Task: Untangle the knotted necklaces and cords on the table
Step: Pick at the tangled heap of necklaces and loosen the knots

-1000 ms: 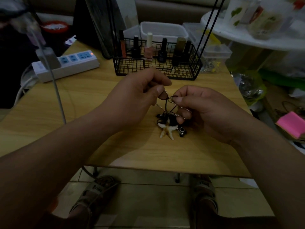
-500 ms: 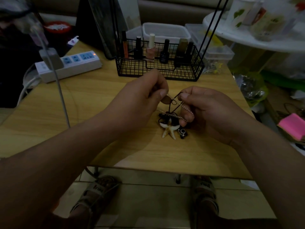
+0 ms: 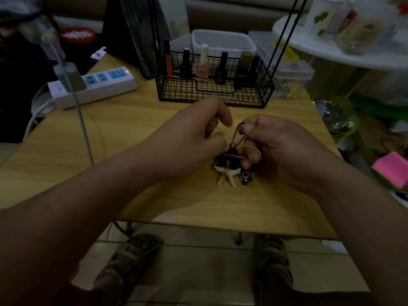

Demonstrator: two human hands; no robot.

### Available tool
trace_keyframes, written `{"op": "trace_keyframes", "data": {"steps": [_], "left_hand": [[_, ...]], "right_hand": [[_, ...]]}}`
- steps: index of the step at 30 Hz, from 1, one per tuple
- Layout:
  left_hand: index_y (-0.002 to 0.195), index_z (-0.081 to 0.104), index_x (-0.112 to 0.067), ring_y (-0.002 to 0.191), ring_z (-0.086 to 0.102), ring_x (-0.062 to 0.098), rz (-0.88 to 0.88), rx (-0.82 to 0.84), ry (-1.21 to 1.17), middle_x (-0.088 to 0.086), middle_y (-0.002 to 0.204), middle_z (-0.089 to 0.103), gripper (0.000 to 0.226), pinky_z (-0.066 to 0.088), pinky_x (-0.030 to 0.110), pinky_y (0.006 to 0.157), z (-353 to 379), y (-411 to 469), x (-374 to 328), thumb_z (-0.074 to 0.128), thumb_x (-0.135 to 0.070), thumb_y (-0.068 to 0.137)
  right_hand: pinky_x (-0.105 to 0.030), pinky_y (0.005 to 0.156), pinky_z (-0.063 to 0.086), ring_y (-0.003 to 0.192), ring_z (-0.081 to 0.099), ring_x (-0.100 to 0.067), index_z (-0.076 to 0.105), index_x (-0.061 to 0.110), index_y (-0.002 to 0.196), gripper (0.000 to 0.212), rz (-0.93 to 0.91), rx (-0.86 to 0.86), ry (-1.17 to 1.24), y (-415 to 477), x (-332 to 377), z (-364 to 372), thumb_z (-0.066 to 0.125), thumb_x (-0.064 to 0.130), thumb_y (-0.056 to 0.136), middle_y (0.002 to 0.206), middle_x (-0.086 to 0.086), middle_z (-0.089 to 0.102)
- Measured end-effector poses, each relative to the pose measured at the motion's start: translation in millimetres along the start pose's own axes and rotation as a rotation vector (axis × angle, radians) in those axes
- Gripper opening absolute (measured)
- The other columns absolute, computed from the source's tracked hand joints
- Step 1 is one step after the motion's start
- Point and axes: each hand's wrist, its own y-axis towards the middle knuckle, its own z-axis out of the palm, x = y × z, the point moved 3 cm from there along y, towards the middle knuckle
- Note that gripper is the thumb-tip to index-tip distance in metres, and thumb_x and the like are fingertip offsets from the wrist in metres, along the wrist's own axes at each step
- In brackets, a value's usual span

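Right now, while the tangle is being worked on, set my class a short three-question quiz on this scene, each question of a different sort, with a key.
1. True or false: the starfish pendant rests on the table.
2. Multiple choice: between thumb and forefinger, the right hand pinches A) a dark cord, B) a pink notepad, C) a plug.
3. Fill in: the black wire basket beyond the hands holds small upright ___.

Key: 1 true; 2 A; 3 bottles.
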Motion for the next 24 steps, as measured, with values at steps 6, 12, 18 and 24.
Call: {"op": "trace_keyframes", "data": {"steps": [6, 12, 18, 24], "left_hand": [[0.096, 0.068, -0.025, 0.074, 0.052, -0.002, 0.068, -0.073, 0.136, -0.014, 0.083, 0.053, 0.008, 0.035, 0.011, 0.062, 0, 2, 1, 0.064, -0.031, 0.101], [0.089, 0.064, -0.015, 0.074, 0.052, 0.002, 0.009, -0.224, -0.026, -0.012, 0.081, 0.058, 0.033, 0.038, 0.017, 0.063, -12, 0, -3, 0.045, -0.033, 0.111], [0.095, 0.067, -0.008, 0.057, 0.049, 0.018, -0.303, -0.241, -0.283, 0.008, 0.068, 0.06, 0.04, 0.038, 0.028, 0.049, -19, 1, 10, 0.036, -0.03, 0.109], [0.09, 0.067, -0.017, 0.048, 0.052, 0.004, -0.475, -0.244, -0.098, -0.007, 0.058, 0.063, 0.025, 0.04, 0.027, 0.051, -20, 0, 22, 0.048, -0.025, 0.103]], "right_hand": [[-0.028, 0.06, 0.049, 0.063, 0.063, -0.023, 0.059, 0.009, 0.104, 0.015, 0.005, -0.003, -0.004, -3, 1, 1, 0.048, 0.018, 0.108, 0.06, -0.004, 0.058], [-0.034, 0.064, 0.05, 0.068, 0.068, -0.023, 0.058, 0.01, 0.107, 0.014, 0.024, -0.045, -0.02, -1, 1, 1, 0.046, 0.017, 0.109, 0.081, -0.008, 0.075], [-0.028, 0.055, 0.048, 0.06, 0.066, -0.018, 0.062, 0.012, 0.102, 0.015, 0.053, -0.19, -0.09, -1, -1, -4, 0.05, 0.02, 0.107, 0.075, -0.003, 0.073], [-0.025, 0.051, 0.044, 0.057, 0.065, -0.011, 0.064, 0.018, 0.099, 0.015, 0.049, -0.323, -0.291, 2, -3, -10, 0.052, 0.026, 0.105, 0.075, 0.001, 0.074]]}}
